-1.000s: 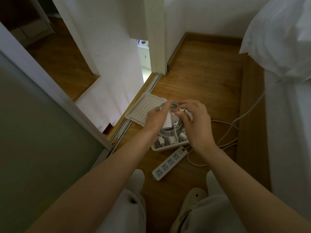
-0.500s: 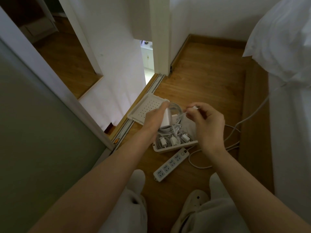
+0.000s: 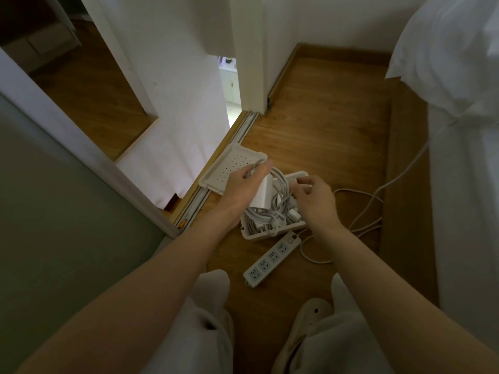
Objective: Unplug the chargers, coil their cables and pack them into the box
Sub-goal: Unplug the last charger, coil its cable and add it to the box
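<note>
My left hand [image 3: 247, 182] grips a white charger brick [image 3: 260, 194] together with loops of its grey cable [image 3: 279, 182], just above the open white box [image 3: 272, 233] on the wooden floor. My right hand [image 3: 314, 197] hovers over the box's right side and pinches the cable's end between thumb and fingertips. Several coiled cables and white plugs [image 3: 270, 220] lie inside the box. The box's far wall is partly hidden by both hands.
The perforated white lid [image 3: 224, 171] lies left of the box by the sliding door track. A white power strip [image 3: 272, 259] lies in front of the box, its cord [image 3: 359, 211] looping right toward the bed [image 3: 464, 184]. My feet are below.
My right hand pulled away from the left with the cable end, swung right, then came back down over the box. The left hand kept the charger and coil.
</note>
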Demonstrator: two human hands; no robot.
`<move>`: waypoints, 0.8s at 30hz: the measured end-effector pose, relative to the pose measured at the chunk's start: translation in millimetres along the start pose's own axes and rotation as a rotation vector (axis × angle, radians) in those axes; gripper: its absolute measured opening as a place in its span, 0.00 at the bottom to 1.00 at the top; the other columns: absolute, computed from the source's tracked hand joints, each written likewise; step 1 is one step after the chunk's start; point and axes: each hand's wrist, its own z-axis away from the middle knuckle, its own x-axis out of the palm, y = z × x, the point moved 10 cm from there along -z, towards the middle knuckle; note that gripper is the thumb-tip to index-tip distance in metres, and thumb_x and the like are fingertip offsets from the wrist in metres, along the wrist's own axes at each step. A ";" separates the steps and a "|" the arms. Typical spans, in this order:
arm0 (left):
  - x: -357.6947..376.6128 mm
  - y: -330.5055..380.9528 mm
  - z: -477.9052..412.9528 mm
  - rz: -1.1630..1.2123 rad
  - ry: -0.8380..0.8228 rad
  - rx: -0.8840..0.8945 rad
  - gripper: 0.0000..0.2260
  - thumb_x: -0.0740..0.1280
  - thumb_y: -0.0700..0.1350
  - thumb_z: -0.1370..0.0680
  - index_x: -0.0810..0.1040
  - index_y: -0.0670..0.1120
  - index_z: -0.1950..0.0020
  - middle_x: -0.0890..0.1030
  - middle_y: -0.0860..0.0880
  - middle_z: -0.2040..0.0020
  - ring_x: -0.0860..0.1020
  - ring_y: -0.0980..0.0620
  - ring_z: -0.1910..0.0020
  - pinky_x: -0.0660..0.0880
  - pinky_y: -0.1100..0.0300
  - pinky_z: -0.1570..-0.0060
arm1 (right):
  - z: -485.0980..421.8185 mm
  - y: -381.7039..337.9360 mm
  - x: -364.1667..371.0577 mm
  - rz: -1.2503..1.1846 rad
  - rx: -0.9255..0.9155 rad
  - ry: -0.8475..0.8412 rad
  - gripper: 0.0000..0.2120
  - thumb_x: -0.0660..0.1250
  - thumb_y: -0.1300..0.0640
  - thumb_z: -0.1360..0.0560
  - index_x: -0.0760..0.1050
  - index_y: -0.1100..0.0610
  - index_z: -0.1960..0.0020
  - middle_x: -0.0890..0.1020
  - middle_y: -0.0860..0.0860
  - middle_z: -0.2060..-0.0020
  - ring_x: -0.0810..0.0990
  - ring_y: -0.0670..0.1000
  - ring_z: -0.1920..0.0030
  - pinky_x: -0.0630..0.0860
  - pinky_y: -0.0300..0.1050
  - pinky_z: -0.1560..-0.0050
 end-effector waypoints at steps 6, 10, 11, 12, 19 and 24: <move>9.4 -6.2 -7.2 -0.091 -0.027 0.044 0.12 0.59 0.58 0.21 0.74 0.52 0.46 0.79 0.52 0.54 0.79 0.54 0.54 0.77 0.61 0.56 | -7.6 -0.6 47.6 0.071 -0.202 -0.223 0.26 0.55 0.37 0.24 0.67 0.60 0.43 0.75 0.50 0.60 0.74 0.44 0.64 0.68 0.36 0.67; 30.4 -31.4 -9.2 -0.054 -0.237 -0.070 0.22 0.54 0.58 0.20 0.66 0.44 0.33 0.77 0.44 0.43 0.77 0.49 0.45 0.77 0.54 0.43 | -24.0 33.0 67.1 0.098 -0.083 -0.459 0.54 0.64 0.26 0.41 0.56 0.59 0.28 0.74 0.55 0.38 0.77 0.51 0.42 0.77 0.43 0.49; 37.6 -37.4 -7.6 -0.013 -0.293 -0.106 0.21 0.52 0.56 0.19 0.65 0.44 0.33 0.76 0.45 0.43 0.77 0.50 0.44 0.76 0.55 0.42 | -26.1 40.1 67.8 0.129 -0.061 -0.505 0.58 0.66 0.25 0.43 0.53 0.60 0.26 0.72 0.55 0.35 0.75 0.51 0.39 0.77 0.45 0.45; 44.2 -42.1 -6.1 0.035 -0.339 -0.139 0.19 0.51 0.54 0.18 0.65 0.45 0.33 0.76 0.46 0.43 0.76 0.51 0.44 0.76 0.57 0.43 | -25.7 45.5 67.3 0.165 -0.040 -0.542 0.60 0.67 0.26 0.43 0.50 0.60 0.26 0.71 0.55 0.34 0.74 0.52 0.38 0.76 0.47 0.44; 62.0 -85.3 -38.6 0.026 -0.296 -0.225 0.21 0.51 0.53 0.17 0.59 0.45 0.28 0.72 0.43 0.36 0.73 0.46 0.37 0.73 0.50 0.39 | -52.3 68.0 69.0 0.088 -0.072 -0.568 0.31 0.71 0.64 0.29 0.57 0.58 0.33 0.77 0.50 0.50 0.81 0.45 0.55 0.79 0.36 0.61; 79.7 -121.7 -65.4 -0.058 -0.315 -0.080 0.20 0.53 0.49 0.17 0.58 0.47 0.26 0.69 0.49 0.35 0.70 0.51 0.35 0.69 0.58 0.37 | -87.8 120.9 75.2 0.040 0.036 -0.489 0.35 0.72 0.61 0.30 0.52 0.46 0.36 0.76 0.50 0.47 0.79 0.46 0.52 0.77 0.34 0.64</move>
